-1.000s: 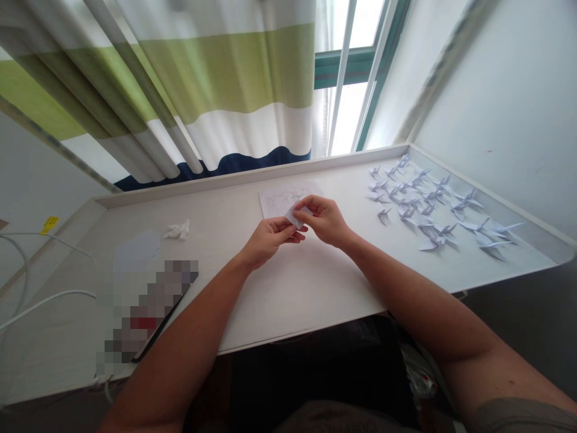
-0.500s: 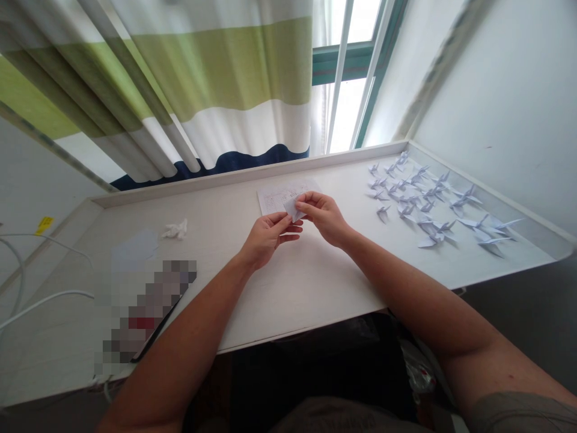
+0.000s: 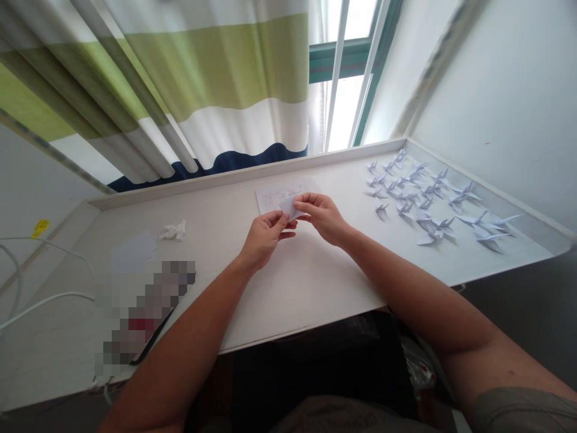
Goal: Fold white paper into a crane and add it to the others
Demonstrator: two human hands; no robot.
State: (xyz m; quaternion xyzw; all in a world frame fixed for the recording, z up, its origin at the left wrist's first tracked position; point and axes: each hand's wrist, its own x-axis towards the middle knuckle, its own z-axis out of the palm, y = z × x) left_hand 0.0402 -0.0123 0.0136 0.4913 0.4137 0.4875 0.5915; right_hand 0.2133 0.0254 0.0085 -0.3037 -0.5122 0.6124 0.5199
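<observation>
Between my two hands is a small folded piece of white paper (image 3: 288, 208), raised above the desk. My left hand (image 3: 265, 240) pinches its lower left part between thumb and fingers, the other fingers lying behind. With thumb and forefinger, my right hand (image 3: 322, 218) grips the paper's right side. Part of the paper is hidden by the fingers. Just behind the hands lies a printed sheet (image 3: 267, 195) with small marks. Many white paper cranes (image 3: 424, 187) stand in a group on the desk's right side.
A crumpled tissue (image 3: 174, 231) and loose white paper (image 3: 135, 249) lie on the left of the white desk (image 3: 288, 307). A blurred-out flat device (image 3: 153, 313) sits near the left front edge, close to white cables (image 3: 49, 300). A raised rim borders the back, below a curtain (image 3: 216, 72).
The folded paper has turned slightly and more of it shows to the left between the fingers. Both hands keep hold of it. The view has shifted a little.
</observation>
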